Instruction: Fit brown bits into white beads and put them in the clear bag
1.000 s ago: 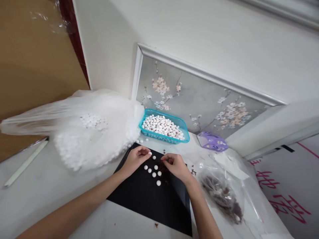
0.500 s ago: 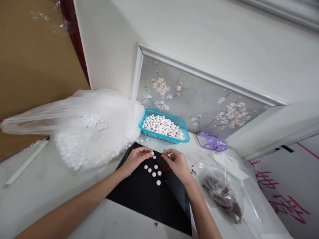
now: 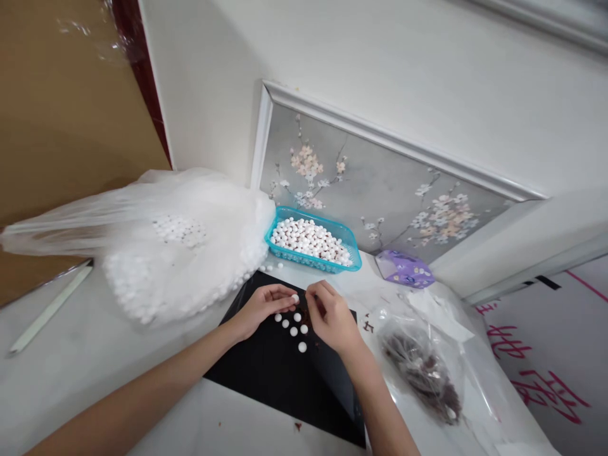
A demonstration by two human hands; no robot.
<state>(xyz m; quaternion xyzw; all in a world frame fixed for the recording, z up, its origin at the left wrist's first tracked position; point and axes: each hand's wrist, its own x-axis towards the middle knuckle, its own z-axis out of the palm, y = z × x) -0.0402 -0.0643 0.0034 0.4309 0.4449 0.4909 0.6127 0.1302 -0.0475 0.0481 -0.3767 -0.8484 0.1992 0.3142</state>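
Note:
Between the fingertips of my left hand (image 3: 259, 310) is a small white foam ball (image 3: 295, 299). My right hand (image 3: 333, 316) has its thumb and fingers pinched together just right of that ball; whatever they hold is too small or hidden to make out. Both hands are over a black mat (image 3: 275, 383). Several loose white balls (image 3: 294, 331) lie on the mat below the fingers. Dark reddish-brown bits (image 3: 299, 314) lie partly hidden behind my right hand.
Behind the mat stands a blue plastic basket (image 3: 327, 263) of white balls with brown bits. A big translucent bag (image 3: 190, 278) of white balls lies left. On the right are a clear bag of brown pieces (image 3: 422, 367) and a purple tissue pack (image 3: 405, 269). A framed picture (image 3: 380, 177) is behind.
My right hand has moved slightly left and closer to my left hand, covering more of the brown bits. The ball in my left hand has shifted slightly right and down.

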